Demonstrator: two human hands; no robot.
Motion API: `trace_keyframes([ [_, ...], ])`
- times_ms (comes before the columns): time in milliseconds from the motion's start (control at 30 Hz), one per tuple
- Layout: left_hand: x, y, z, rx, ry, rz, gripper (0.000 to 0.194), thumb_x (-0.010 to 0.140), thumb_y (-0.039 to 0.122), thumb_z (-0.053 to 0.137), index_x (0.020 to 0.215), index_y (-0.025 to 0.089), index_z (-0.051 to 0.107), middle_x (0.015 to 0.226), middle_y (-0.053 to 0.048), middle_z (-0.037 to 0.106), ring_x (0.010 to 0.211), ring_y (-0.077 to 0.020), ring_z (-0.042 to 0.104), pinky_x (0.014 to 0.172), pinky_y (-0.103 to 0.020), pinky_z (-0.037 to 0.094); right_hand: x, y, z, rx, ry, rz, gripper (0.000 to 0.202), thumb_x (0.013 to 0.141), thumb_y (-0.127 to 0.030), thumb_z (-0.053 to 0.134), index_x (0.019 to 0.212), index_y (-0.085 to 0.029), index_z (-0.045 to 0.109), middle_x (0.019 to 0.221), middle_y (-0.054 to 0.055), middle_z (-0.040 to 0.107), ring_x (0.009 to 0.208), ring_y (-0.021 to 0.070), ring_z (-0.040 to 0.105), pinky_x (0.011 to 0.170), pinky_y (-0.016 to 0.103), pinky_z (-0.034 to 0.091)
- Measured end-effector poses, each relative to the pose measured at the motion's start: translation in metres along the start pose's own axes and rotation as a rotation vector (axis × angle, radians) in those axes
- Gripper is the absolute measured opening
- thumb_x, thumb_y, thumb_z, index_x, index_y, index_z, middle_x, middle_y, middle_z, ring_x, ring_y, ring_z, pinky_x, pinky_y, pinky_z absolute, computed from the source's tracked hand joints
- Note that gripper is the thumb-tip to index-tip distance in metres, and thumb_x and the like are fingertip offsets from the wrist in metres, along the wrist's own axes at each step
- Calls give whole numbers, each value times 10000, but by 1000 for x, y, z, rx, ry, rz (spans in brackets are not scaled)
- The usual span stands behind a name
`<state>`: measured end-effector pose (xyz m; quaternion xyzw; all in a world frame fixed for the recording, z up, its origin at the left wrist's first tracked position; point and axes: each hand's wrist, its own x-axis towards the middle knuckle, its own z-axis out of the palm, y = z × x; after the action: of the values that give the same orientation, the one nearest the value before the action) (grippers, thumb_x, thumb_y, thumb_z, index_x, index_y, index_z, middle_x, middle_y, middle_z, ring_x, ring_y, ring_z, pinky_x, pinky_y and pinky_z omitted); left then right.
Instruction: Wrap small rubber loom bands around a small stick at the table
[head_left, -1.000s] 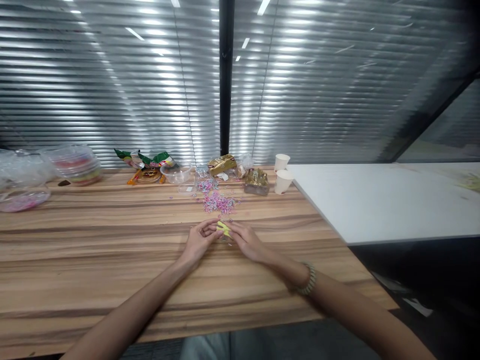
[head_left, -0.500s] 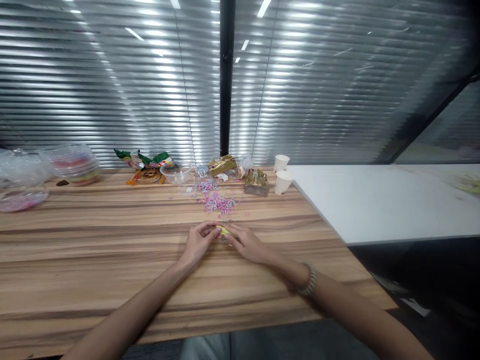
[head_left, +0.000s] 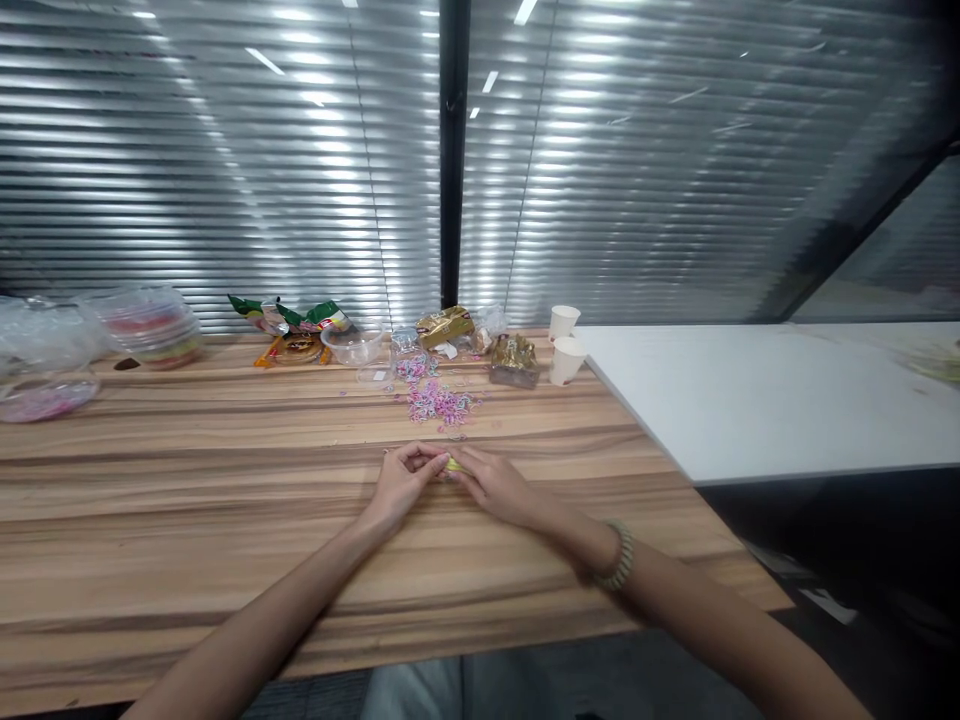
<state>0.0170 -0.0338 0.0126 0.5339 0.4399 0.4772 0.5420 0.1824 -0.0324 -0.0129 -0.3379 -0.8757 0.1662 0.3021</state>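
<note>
Broadly, silver-grey slatted blinds behind reflective glass across the whole back, divided by a dark upright post. Below, a brown wood-grained tabletop, with a smooth white table adjoining at the right. Stretched forward from the near edge, two bare arms, angled inward and nearly meeting at the fingertips. At far left, a stack of clear plastic tubs. Near the middle, the left hand and the right hand, on or just over the wood, fingers bent. Farther back, two white paper cups. Round the right forearm, a braided-looking olive-green bracelet. Pinched in a narrow grip from both sides, a small bright-yellow object, mostly covered by fingers; impossible to tell its shape. Beyond, a loose scatter of tiny pink, lilac and pale-blue pieces.
</note>
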Motion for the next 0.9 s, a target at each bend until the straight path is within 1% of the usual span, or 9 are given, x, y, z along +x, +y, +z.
trace_keyframes([
  [133,0,-1,0,28,-12,7,311,566,400,722,673,124,626,628,-38,641,603,-159,595,622,-273,496,0,1,0,-12,1,4,357,905,-261,358,1251,-191,408,1168,80,527,1060,179,503,905,329,414],
  [333,4,-7,-4,62,-30,35,281,582,373,713,689,128,627,656,-43,649,629,-167,603,628,-276,490,-3,3,2,-32,-19,17,316,903,-231,352,1200,-187,451,1099,82,565,993,186,538,852,313,432],
  [433,4,-8,-5,126,-37,64,263,614,367,692,702,128,628,665,-48,645,640,-170,600,620,-273,483,-4,3,2,-25,-19,49,296,900,-222,354,1167,-181,474,1052,85,585,926,185,559,809,301,437],
  [500,5,-6,-7,195,-45,114,249,653,367,663,728,132,631,698,-56,646,671,-177,600,634,-275,482,-3,4,3,-5,2,86,279,900,-217,350,1136,-177,496,998,85,602,871,183,568,772,294,438],
  [567,8,-3,-13,312,-58,219,234,707,364,615,789,146,638,779,-67,647,743,-185,598,685,-284,480,-2,5,3,25,49,131,273,907,-221,334,1112,-172,507,959,84,610,836,181,567,744,290,434],
  [633,13,-2,-21,492,-67,353,227,759,350,561,871,168,637,877,-74,637,832,-193,584,759,-301,466,0,8,3,63,110,177,269,911,-237,327,1090,-167,516,943,80,611,819,180,564,730,287,429],
  [733,25,-8,-37,789,-51,509,257,813,324,486,975,173,615,1033,-94,597,990,-219,530,887,-361,406,2,11,4,123,177,245,262,908,-273,338,1027,-160,542,892,67,618,775,177,561,716,286,429],
  [800,34,-16,-46,923,-51,563,295,834,321,445,1044,167,583,1139,-107,548,1081,-231,478,944,-392,364,3,12,4,155,196,270,269,905,-291,339,999,-159,553,873,63,621,763,175,558,719,288,430],
  [900,44,-26,-52,1039,-82,590,370,841,345,427,1145,151,513,1224,-130,487,1142,-237,431,973,-404,339,3,12,4,175,207,274,280,902,-304,341,1008,-160,556,886,62,621,770,174,556,713,283,430],
])
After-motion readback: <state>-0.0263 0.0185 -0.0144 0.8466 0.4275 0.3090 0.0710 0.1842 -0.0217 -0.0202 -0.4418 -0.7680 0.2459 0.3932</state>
